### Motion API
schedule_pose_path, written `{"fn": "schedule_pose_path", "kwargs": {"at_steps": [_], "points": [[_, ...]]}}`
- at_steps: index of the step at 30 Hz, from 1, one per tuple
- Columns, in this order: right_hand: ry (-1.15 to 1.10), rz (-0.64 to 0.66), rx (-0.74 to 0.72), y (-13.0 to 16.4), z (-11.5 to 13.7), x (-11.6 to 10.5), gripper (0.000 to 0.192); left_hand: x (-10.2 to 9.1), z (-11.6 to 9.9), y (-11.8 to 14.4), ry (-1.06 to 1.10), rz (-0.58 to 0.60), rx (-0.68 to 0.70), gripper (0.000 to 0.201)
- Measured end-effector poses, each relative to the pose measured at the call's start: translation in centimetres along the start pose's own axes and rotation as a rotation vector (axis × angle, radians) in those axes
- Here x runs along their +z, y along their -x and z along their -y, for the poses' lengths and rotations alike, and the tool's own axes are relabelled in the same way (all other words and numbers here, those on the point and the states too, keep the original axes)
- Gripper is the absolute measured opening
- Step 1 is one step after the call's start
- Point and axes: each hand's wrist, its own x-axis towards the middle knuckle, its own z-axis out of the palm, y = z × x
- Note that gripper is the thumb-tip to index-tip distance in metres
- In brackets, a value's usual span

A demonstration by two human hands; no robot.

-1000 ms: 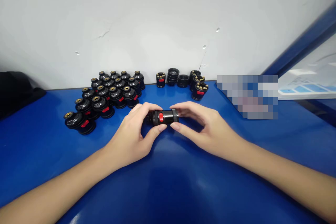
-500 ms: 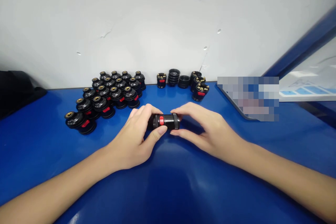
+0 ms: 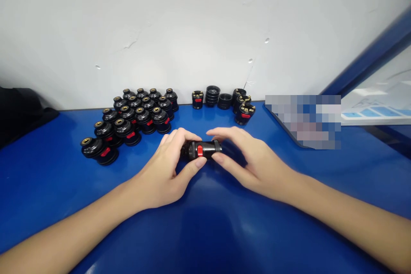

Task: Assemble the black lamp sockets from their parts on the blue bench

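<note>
L hand (image 3: pixel 164 171) grips glossy blk cyl socket (image 3: pixel 208 150); R hand (image 3: pixel 258 160) curved abt its raised ring (image 3: pixel 218 146), grip unclear.

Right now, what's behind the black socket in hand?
Blue table, then black rings near the wall. The held socket and left hand cover whatever lies directly behind them.

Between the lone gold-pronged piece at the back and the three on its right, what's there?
In the head view, a taller ribbed black stack and a shorter black ring stand between the lone piece and the trio.
</note>
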Motion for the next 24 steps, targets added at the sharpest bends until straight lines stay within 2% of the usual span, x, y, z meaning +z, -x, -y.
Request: {"fn": "schedule_pose_path", "kwargs": {"at_steps": [3, 5, 8, 10, 13, 17, 21, 24], "points": [[-0.028, -0.015, -0.065, -0.07, 0.05, 0.11, 0.044, 0.01, 0.06, 0.00, 0.016, -0.005, -0.001, 0.020], [-0.020, -0.020, -0.044, -0.08, 0.01, 0.10, 0.050, 0.01, 0.13, 0.02, 0.019, -0.007, -0.007, 0.021], [-0.007, 0.008, 0.030, -0.07, 0.02, 0.01, 0.039, 0.00, 0.18, 0.05, 0.003, -0.014, -0.009, 0.021], [-0.032, 0.016, 0.018, -0.03, 0.06, -0.02, 0.038, 0.01, 0.18, 0.08, 0.006, -0.018, -0.014, 0.022], [-0.055, 0.028, -0.025, 0.06, 0.01, 0.01, 0.057, 0.05, 0.24, 0.11, 0.022, -0.017, -0.023, 0.022], [-0.018, 0.091, 0.048, 0.13, -0.17, 0.05, 0.042, 0.12, 0.41, 0.10, 0.021, -0.014, -0.017, 0.022], [-0.011, 0.115, 0.023, 0.12, -0.18, -0.02, 0.055, 0.15, 0.49, 0.06, 0.016, -0.005, -0.019, 0.022], [-0.016, 0.097, 0.053, 0.12, -0.11, -0.07, 0.043, 0.16, 0.46, 0.04, 0.006, 0.000, -0.015, 0.022]]}}
